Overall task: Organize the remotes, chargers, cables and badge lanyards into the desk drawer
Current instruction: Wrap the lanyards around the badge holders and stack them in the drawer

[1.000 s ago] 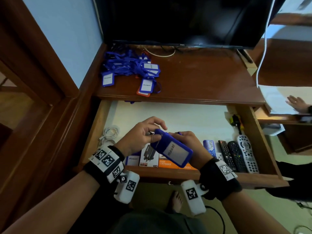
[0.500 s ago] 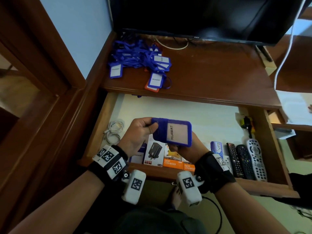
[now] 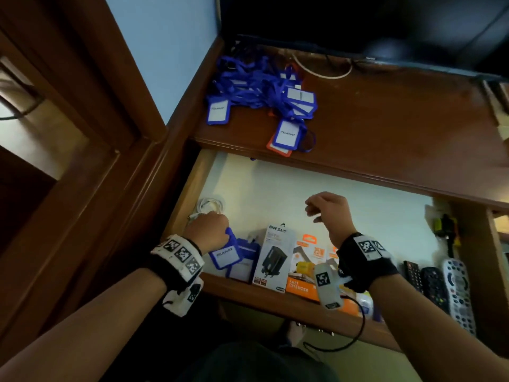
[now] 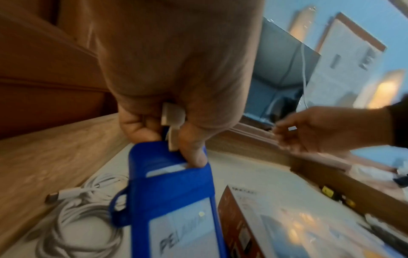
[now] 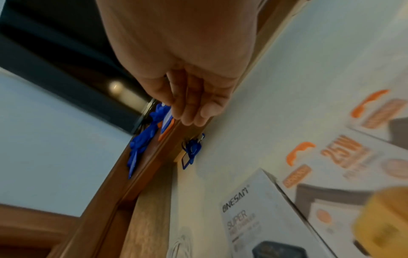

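Desk [image 3: 385, 128]: dark wood with a screen at the back; the top is bare except for what sits at its left rear.
Drawer [image 3: 316, 188]: pulled open below the desktop, pale lining showing; remotes [image 3: 446, 288] lie at the right end, charger boxes [image 3: 271, 257] stand along the front edge, a coiled white cable [image 3: 210, 205] sits in the left rear corner.
Lanyard pile [image 3: 264, 86]: a blue tangle of straps and badge holders on the desktop – not yet put away.
Left hand [image 3: 208, 230]: low in the drawer's left front, thumb and fingers pinching the top of a blue badge holder [image 4: 176, 200], with a small pale clip caught between the fingers; the holder stands on end between the cable and the nearest charger box, over another badge holder [image 3: 242, 260] already lying there.
Right hand [image 3: 327, 213]: raised over the middle of the drawer, fingers loosely curled and holding nothing.
Risk: the holder, let go on end, may tip onto the cable or against the box – it has little to lean on; its strap is not clearly in view, so a loop could trail over the front edge and jam when the drawer shuts; pulling one lanyard from the tangle may drag others off the desk.
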